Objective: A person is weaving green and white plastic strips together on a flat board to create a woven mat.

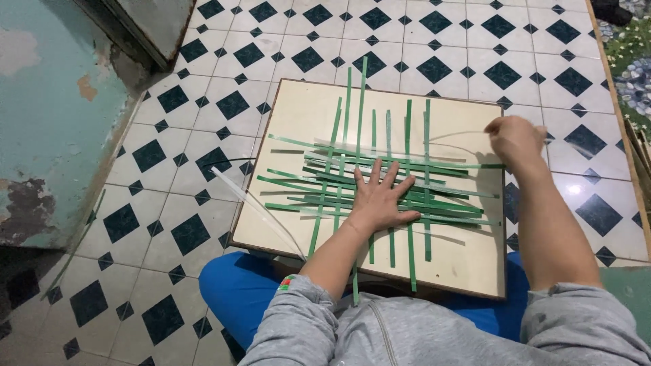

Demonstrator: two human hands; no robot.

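A mat of interlaced green strips lies on a cream board that rests on my lap. My left hand presses flat on the middle of the weave, fingers spread. My right hand is at the board's right edge, fingers closed on the end of a thin clear strip that curves leftward over the green ones. Several green strips run lengthwise past the board's far and near edges; others cross them sideways.
A few pale strips lie slanted across the board's left edge onto the white floor with dark diamond tiles. A worn turquoise wall stands at left. A flowered cloth lies at far right.
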